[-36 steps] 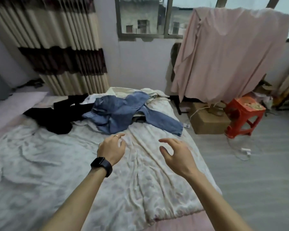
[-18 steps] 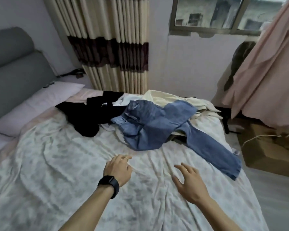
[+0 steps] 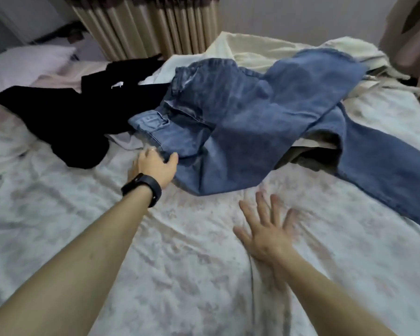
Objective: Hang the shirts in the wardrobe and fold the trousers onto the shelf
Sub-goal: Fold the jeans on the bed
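Now the left hand (image 3: 153, 166) has reached and grips the jeans (image 3: 252, 112).

The jeans (image 3: 240, 122), lying from the centre out to 3 o'clock, are blue denim, matt and coarse-woven, faded paler along the seams and waistband. The bedsheet (image 3: 192, 275) beneath is thin matt cloth, crumpled, with a faint washed-out flower print. At 10 o'clock the black garment (image 3: 66, 117) is soft, dull cloth that shows no weave. The cream garment (image 3: 264, 44) at 1 o'clock is light, creased cloth. The curtain (image 3: 150, 25) at 12 o'clock is pleated beige cloth with a slight sheen. The wristband (image 3: 143, 187) looks like smooth matt black plastic or rubber.
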